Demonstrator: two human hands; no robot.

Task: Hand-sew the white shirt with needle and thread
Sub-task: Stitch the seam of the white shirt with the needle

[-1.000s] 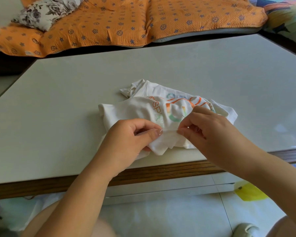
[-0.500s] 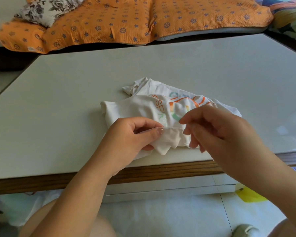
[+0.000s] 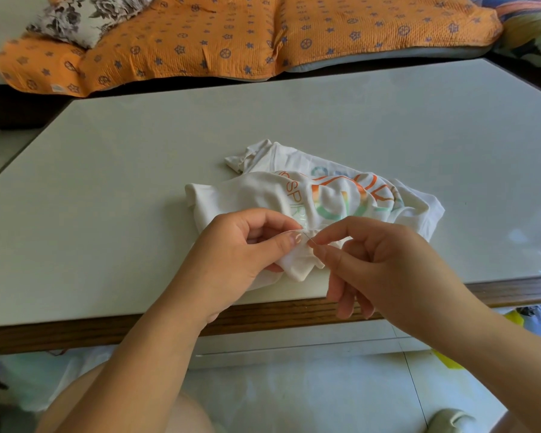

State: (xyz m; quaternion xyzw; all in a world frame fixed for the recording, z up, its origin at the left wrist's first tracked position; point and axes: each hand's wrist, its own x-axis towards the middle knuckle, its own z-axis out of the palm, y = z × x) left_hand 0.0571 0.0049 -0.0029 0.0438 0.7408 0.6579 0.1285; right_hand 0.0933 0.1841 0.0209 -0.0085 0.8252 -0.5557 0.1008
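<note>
A crumpled white shirt (image 3: 256, 198) with an orange and green print lies on the pale table (image 3: 138, 170), its near fold hanging toward the front edge. My left hand (image 3: 247, 254) pinches that fold between thumb and forefinger. My right hand (image 3: 375, 260) pinches a thin needle (image 3: 308, 240) at the same fold, just right of the left thumb, with its other fingers hanging down. The thread is too fine to make out.
The table's wooden front edge (image 3: 75, 334) runs below my wrists. An orange patterned quilt (image 3: 231, 35) and a floral pillow (image 3: 85, 17) lie on the seat behind the table. Tiled floor and my knees show below.
My right hand lifted off the fold, then came back down and now pinches the needle at the fabric by the left thumb. The left hand kept its grip on the fold.
</note>
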